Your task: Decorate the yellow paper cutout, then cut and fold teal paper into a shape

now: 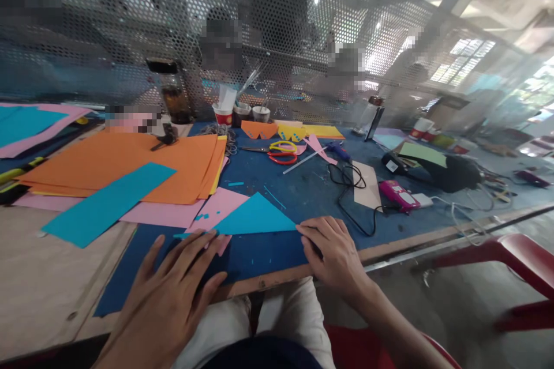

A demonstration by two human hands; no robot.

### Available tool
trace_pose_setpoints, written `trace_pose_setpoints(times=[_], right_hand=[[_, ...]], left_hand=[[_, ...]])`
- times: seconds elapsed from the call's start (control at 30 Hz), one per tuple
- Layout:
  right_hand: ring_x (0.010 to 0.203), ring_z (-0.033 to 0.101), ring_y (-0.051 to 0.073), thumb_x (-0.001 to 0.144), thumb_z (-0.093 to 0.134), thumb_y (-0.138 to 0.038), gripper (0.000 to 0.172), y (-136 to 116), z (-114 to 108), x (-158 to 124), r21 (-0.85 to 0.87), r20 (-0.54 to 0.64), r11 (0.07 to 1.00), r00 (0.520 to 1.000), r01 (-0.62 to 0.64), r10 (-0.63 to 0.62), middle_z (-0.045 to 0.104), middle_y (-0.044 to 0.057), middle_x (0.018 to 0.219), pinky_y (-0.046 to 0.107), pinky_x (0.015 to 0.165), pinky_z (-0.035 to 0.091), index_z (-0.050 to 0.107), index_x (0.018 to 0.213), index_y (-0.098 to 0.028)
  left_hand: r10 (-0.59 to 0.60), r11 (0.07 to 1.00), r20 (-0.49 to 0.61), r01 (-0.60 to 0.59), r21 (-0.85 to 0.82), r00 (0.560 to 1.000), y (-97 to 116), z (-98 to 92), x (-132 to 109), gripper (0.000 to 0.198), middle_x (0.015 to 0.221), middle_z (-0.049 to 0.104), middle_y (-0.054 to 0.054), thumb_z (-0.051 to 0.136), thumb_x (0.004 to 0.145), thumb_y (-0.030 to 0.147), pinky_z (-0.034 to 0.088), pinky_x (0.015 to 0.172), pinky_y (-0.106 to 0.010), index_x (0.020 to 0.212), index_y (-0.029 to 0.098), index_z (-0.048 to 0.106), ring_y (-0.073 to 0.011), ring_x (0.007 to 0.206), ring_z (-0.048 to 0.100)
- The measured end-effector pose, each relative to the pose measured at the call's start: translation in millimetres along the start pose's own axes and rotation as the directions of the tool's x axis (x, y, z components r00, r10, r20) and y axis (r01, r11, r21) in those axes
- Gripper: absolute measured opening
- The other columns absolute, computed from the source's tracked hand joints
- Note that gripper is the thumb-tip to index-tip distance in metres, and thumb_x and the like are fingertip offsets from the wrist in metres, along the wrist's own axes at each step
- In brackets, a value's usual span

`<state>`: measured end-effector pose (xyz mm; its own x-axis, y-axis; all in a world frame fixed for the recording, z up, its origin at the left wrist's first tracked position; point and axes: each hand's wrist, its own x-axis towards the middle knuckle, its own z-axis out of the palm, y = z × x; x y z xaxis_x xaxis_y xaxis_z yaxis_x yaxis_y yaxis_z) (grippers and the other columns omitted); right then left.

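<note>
A folded blue paper triangle (259, 216) lies near the table's front edge, its peak pointing away from me. My left hand (173, 285) is open, fingers spread, with its fingertips on the triangle's left end. At the right corner, my right hand (331, 248) has its fingers together, closed on the paper's tip. Pink paper (225, 202) with small blue scraps lies partly under the triangle. Beyond it rest scissors (281, 151) with yellow and red handles.
Orange sheets (116, 161) are stacked at left, a blue strip (110, 204) across them. A glue gun (340, 151) with a black cord lies right of centre, near a magenta device (399, 196). Cups (224, 114) and a jar (172, 92) stand before a perforated metal screen (268, 29).
</note>
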<state>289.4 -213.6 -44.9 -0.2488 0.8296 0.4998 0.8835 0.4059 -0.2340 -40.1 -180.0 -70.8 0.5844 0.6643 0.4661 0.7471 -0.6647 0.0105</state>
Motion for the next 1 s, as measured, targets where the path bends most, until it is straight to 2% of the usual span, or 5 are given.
trace_pose_setpoints(times=[0.17,0.33,0.5,0.7,1.0], right_hand=[[0.105,0.064,0.025,0.106,0.062,-0.028,0.022,1.2,-9.3,-16.7,0.026,0.016,0.999,1.000,0.026,-0.027,0.072,0.010,0.115,0.046,0.093,0.049,0.070,0.125,-0.021],[0.107,0.063,0.027,0.100,0.071,-0.043,0.038,1.9,-17.6,-34.3,0.059,0.075,0.995,0.994,0.078,-0.082,0.070,0.011,0.117,0.048,0.096,0.050,0.067,0.131,-0.021],[0.107,0.062,0.024,0.106,0.063,-0.023,0.030,-0.8,-20.2,-47.9,0.110,0.106,0.992,0.991,0.069,-0.080,0.069,0.010,0.116,0.044,0.095,0.052,0.063,0.136,-0.021],[0.100,0.063,0.021,0.102,0.065,-0.012,0.026,-8.7,-14.0,-51.6,0.151,0.016,0.980,0.991,0.131,-0.134,0.073,0.006,0.109,0.039,0.089,0.054,0.066,0.127,-0.020],[0.117,0.064,0.022,0.103,0.058,-0.010,0.030,-18.3,2.2,-48.9,0.129,-0.016,0.962,0.970,0.242,-0.242,0.075,0.008,0.123,0.041,0.110,0.049,0.065,0.131,-0.017]], left_hand=[[0.016,1.000,0.003,-0.016,0.008,1.000,2.8,7.3,7.8,0.057,0.150,0.064,-0.015,0.047,0.106,0.051,0.033,0.117,-0.061,0.153,0.020,0.052,-0.0381,0.139,0.054],[0.013,0.999,0.022,-0.013,-0.030,1.000,0.4,12.4,19.7,0.055,0.153,0.063,-0.012,0.047,0.106,0.051,0.034,0.118,-0.057,0.153,0.023,0.053,-0.0349,0.137,0.058],[0.074,0.996,0.030,-0.073,-0.047,0.997,-5.2,18.9,32.0,0.055,0.156,0.061,-0.010,0.049,0.106,0.051,0.027,0.124,-0.059,0.155,0.028,0.053,-0.0347,0.140,0.056],[0.146,0.987,0.026,-0.144,-0.073,0.989,-11.3,30.7,52.2,0.054,0.153,0.063,-0.011,0.040,0.108,0.054,0.026,0.124,-0.056,0.148,0.024,0.060,-0.0327,0.138,0.058],[0.122,0.988,0.155,-0.106,-0.108,0.980,-8.7,32.1,85.4,0.057,0.157,0.059,-0.013,0.038,0.107,0.057,0.023,0.126,-0.059,0.143,0.021,0.064,-0.0335,0.142,0.056]])
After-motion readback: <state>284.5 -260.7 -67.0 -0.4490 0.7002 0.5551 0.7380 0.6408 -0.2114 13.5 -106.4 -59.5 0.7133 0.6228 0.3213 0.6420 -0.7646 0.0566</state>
